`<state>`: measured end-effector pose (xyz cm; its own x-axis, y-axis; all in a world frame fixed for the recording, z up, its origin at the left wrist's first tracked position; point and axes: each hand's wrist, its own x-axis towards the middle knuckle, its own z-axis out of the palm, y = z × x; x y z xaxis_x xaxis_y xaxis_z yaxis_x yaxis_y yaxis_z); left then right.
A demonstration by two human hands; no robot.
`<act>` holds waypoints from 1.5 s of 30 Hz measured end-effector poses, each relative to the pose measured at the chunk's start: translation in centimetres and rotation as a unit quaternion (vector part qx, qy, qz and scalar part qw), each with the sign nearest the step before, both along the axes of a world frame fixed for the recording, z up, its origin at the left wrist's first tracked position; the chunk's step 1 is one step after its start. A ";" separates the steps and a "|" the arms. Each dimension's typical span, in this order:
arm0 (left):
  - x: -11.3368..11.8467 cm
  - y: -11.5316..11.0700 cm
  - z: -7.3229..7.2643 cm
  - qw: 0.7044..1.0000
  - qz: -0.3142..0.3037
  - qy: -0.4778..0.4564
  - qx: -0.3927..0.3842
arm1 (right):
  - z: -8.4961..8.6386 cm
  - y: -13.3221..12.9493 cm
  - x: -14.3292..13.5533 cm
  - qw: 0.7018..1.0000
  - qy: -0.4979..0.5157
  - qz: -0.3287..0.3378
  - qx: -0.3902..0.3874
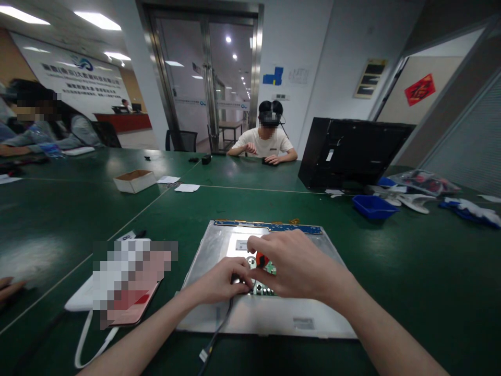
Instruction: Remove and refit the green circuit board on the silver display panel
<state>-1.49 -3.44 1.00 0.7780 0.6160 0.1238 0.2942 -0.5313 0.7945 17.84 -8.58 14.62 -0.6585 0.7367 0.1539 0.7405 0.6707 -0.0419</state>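
Observation:
A flat silver display panel (332,318) lies on the green table, with a blue circuit strip (274,227) along its far edge and a green circuit board (266,289) near its middle. My right hand (293,258) is closed round a red and black screwdriver handle (261,259) above the board. Close beside it, my left hand (227,279) has its fingers curled at the board's left side, by a dark cable (225,321); what they pinch is too small to make out. The cable runs over the panel's near edge to a white connector (203,355).
Left of the panel are a white device (80,297) with a white cable and a pink phone (135,310). Farther off stand an open box (135,181), a black monitor (352,154) and a blue tray (374,207). A person (270,138) sits opposite; others are at left.

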 end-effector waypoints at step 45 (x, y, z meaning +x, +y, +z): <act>0.0 -0.2 0.0 1.000 0.012 -0.007 0.013 | -0.3 0.1 -0.5 1.000 0.001 -0.016 0.014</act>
<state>-1.48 -3.68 1.03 0.7610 0.6310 0.1505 0.2961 -0.5443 0.7849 17.38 -8.52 14.29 -0.6341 0.7530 0.1759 0.7617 0.6474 -0.0258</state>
